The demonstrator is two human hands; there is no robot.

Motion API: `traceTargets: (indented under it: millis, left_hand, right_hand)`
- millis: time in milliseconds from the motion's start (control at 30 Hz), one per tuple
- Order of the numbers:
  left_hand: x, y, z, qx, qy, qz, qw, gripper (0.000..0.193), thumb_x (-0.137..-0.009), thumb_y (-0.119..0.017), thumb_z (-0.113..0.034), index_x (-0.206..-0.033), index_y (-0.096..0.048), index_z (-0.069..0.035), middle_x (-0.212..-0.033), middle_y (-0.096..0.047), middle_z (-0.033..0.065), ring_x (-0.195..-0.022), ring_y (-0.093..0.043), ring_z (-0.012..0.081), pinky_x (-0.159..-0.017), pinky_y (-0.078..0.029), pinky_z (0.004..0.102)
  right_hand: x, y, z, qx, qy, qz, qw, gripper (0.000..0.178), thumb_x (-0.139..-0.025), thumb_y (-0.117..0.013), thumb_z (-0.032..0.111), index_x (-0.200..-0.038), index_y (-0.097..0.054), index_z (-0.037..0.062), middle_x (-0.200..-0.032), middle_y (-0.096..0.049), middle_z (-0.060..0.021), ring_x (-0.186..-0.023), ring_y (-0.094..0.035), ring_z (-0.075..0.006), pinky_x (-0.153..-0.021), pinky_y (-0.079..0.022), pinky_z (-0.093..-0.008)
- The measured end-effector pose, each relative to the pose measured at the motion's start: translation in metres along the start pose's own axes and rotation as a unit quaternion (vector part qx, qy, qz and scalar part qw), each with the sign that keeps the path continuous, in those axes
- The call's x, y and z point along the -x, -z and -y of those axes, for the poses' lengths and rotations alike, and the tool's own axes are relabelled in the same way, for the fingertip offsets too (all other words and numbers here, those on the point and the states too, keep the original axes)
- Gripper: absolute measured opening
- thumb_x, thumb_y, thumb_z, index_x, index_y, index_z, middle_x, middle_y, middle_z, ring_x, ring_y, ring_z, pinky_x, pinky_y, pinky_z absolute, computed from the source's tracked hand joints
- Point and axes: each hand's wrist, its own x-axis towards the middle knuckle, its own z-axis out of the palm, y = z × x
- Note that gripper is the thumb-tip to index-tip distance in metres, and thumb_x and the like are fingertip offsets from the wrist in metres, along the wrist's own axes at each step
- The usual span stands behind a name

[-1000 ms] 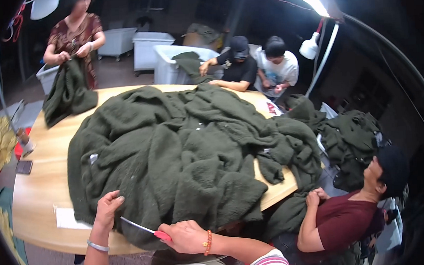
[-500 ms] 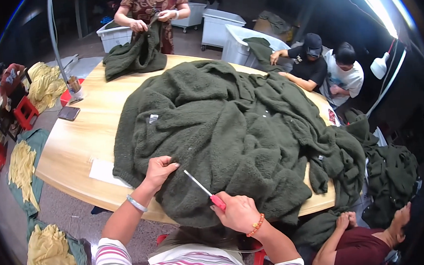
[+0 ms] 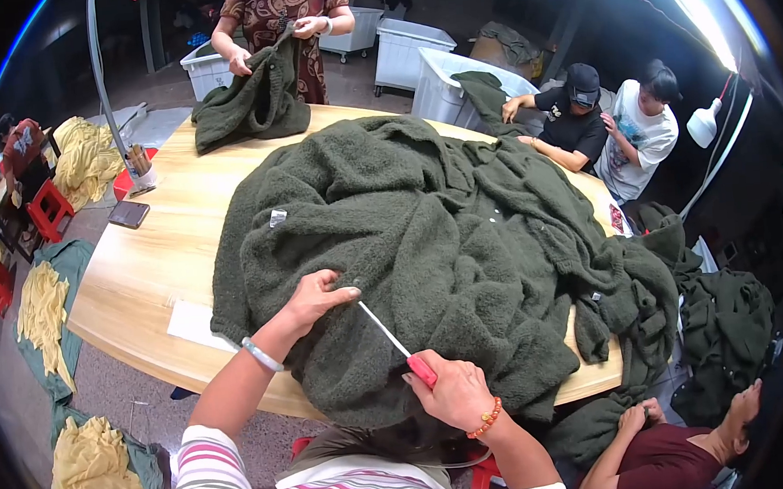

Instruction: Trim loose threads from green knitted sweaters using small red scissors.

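Note:
A dark green knitted garment lies bunched in a large pile over the table in front of me. My right hand grips the red handle of a thin-shafted hand tool, its pale shaft slanting up and left across the knit. Near its tip, my left hand has thumb and forefinger pressed together at the green knit. Whether the tip touches the knit or those fingers is too small to tell. A white label shows on the pile beyond my left hand.
The wooden table holds a phone, a cup of tools and white paper. Across it, a person handles green knitwear; two others stand far right, another near right. White bins stand behind.
My left hand has moved slightly right and up over the knit. The tool and my right hand have shifted a little right. Across the table, one person's hand has moved down the garment.

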Motion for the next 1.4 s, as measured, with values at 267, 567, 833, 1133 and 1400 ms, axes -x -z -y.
traceTargets:
  millis: [267, 567, 833, 1133, 1400]
  left_hand:
    - [-0.004, -0.014, 0.011, -0.002, -0.084, -0.036, 0.996, 0.010, -0.083, -0.069, -0.009, -0.085, -0.068, 0.001, -0.075, -0.064, -0.0031, -0.068, -0.054, 0.0035, -0.062, -0.044, 0.0220]
    - [0.000, -0.014, 0.008, -0.113, -0.123, -0.059, 0.984, 0.011, -0.082, -0.069, -0.007, -0.077, -0.066, 0.002, -0.070, -0.058, -0.0060, -0.064, -0.049, 0.0032, -0.055, -0.040, 0.0232]
    - [0.011, -0.013, 0.007, -0.072, -0.097, -0.065, 0.991, 0.015, -0.079, -0.070, -0.004, -0.067, -0.061, 0.000, -0.064, -0.052, -0.0077, -0.059, -0.043, 0.0019, -0.049, -0.033, 0.0228]
    - [0.017, -0.011, 0.012, -0.001, -0.080, -0.056, 0.995, 0.004, -0.080, -0.069, -0.001, -0.077, -0.067, 0.001, -0.071, -0.060, -0.0051, -0.061, -0.049, 0.0019, -0.054, -0.039, 0.0204]
    - [0.011, -0.014, -0.005, 0.051, -0.028, 0.011, 0.998, 0.025, -0.086, -0.069, -0.014, -0.105, -0.066, 0.003, -0.093, -0.065, 0.0001, -0.083, -0.057, 0.0075, -0.074, -0.046, 0.0242]
  right_hand:
    - [-0.012, 0.001, -0.007, 0.031, -0.043, 0.004, 0.999, 0.029, -0.088, -0.062, 0.035, -0.105, -0.059, 0.0120, -0.075, -0.066, -0.0174, -0.076, -0.065, -0.0402, -0.071, -0.050, -0.0499]
    - [-0.015, 0.006, -0.002, 0.027, -0.024, 0.035, 0.999, 0.027, -0.088, -0.060, 0.033, -0.100, -0.057, 0.0086, -0.078, -0.066, -0.0194, -0.078, -0.065, -0.0398, -0.071, -0.051, -0.0491]
    - [-0.014, -0.001, -0.003, 0.007, 0.015, 0.043, 0.999, 0.027, -0.088, -0.060, 0.031, -0.096, -0.056, 0.0062, -0.078, -0.066, -0.0188, -0.079, -0.064, -0.0401, -0.071, -0.049, -0.0502]
    - [-0.002, 0.006, 0.000, -0.012, 0.023, 0.071, 0.997, 0.026, -0.089, -0.060, 0.029, -0.096, -0.056, 0.0043, -0.081, -0.065, -0.0199, -0.081, -0.064, -0.0398, -0.072, -0.049, -0.0506]
    - [0.005, 0.013, -0.013, 0.008, -0.020, -0.037, 0.999, 0.030, -0.088, -0.061, 0.035, -0.101, -0.057, 0.0090, -0.077, -0.066, -0.0192, -0.076, -0.065, -0.0409, -0.069, -0.051, -0.0518]
